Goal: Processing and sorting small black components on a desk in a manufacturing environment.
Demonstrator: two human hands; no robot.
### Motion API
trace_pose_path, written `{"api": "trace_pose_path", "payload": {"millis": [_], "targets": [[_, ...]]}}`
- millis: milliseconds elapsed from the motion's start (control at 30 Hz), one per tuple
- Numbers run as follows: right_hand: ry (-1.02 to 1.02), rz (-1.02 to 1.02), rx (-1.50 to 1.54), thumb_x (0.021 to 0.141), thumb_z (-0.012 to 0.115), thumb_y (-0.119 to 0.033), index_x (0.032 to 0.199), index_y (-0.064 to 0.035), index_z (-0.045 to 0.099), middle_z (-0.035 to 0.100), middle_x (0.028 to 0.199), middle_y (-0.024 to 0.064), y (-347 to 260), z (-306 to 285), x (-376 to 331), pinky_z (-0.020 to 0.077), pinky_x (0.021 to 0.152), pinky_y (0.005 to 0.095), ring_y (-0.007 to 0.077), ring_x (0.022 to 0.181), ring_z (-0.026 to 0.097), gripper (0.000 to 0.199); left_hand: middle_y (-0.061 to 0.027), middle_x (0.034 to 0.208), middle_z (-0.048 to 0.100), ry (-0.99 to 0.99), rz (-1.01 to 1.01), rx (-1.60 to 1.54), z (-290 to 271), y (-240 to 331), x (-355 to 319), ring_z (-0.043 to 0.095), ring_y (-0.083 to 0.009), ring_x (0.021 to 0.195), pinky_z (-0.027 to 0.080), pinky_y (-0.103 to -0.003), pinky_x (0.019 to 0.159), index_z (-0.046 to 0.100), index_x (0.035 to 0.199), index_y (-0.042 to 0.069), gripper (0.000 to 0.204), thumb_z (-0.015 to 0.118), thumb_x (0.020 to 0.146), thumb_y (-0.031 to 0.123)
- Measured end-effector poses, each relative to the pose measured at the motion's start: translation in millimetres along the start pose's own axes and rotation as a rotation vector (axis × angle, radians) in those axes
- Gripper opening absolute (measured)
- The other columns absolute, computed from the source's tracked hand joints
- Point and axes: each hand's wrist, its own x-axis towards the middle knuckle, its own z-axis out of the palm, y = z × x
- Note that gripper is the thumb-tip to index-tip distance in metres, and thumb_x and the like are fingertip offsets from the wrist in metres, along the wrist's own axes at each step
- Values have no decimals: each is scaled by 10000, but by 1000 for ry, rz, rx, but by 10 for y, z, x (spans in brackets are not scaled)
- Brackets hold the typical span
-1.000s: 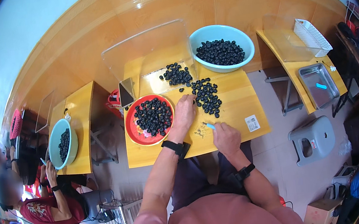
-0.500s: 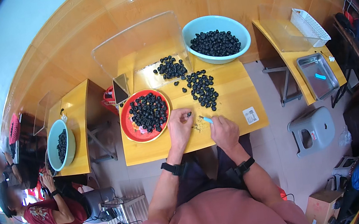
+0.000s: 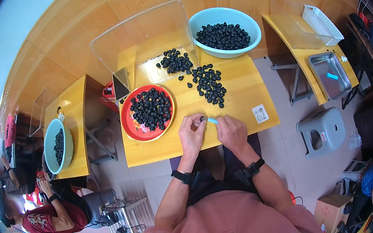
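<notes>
Black piece (image 3: 202, 118) between fingers of left hand (image 3: 190, 133), blue tool (image 3: 212, 121) likewise in right hand (image 3: 232, 132) (white label (image 3: 259, 114) nearby, illegible).

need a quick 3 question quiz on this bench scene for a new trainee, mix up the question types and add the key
1. Which hand holds the light-blue tool?
a) left
b) right
c) neither

2. True or false: the red plate lies to the left of the left hand.

3. Fill in: the light-blue ____ at the far right corner of the table holds a heap of dark round pieces.

Key: 1 b, the right hand; 2 true; 3 basin.
</notes>
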Motion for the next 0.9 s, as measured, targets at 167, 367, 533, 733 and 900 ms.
{"api": "trace_pose_path", "payload": {"millis": [167, 367, 533, 733, 900], "targets": [[7, -45, 6, 900, 684, -149, 864, -92, 622, 556, 741, 76, 0, 9, 13, 516, 584, 404, 260, 670, 640, 91, -57, 953, 667, 10, -5, -47, 10, -4, 7, 662, -114, 833, 554, -257, 761, 714, 1084, -16, 235, 793, 865, -45], [-6, -51, 8, 898, 685, -143, 884, -89, 634, 556, 740, 77, 17, 12, 12, 515, 584, 407, 262, 671, 640, 76, -59, 950, 656, 6, -4, -60, 22, 1, 15, 654, -123, 822, 559, -268, 766, 711, 1091, -7, 264, 803, 847, -46], [-20, -44, 6, 892, 690, -148, 887, -88, 636, 557, 741, 80, 2, 13, 10, 520, 589, 408, 264, 675, 644, 81, -61, 944, 653, 6, 23, -13, 8, 4, 1, 653, -123, 827, 558, -268, 762, 713, 1087, 0, 263, 802, 844, -47], [-28, -30, 8, 887, 694, -154, 881, -90, 634, 559, 739, 81, -2, 9, 7, 527, 594, 409, 266, 674, 648, 88, -53, 948, 659, -6, 7, -3, 15, -24, -23, 655, -119, 823, 559, -270, 765, 678, 1080, -1, 258, 797, 857, -53], [-31, -30, 1, 896, 688, -161, 854, -93, 614, 563, 728, 82, 8, 28, 28, 528, 585, 413, 272, 667, 654, 109, -40, 946, 657, 22, -22, -126, 39, -58, -30, 642, -102, 831, 548, -257, 776, 619, 1117, -1, 295, 787, 881, -57]]}}
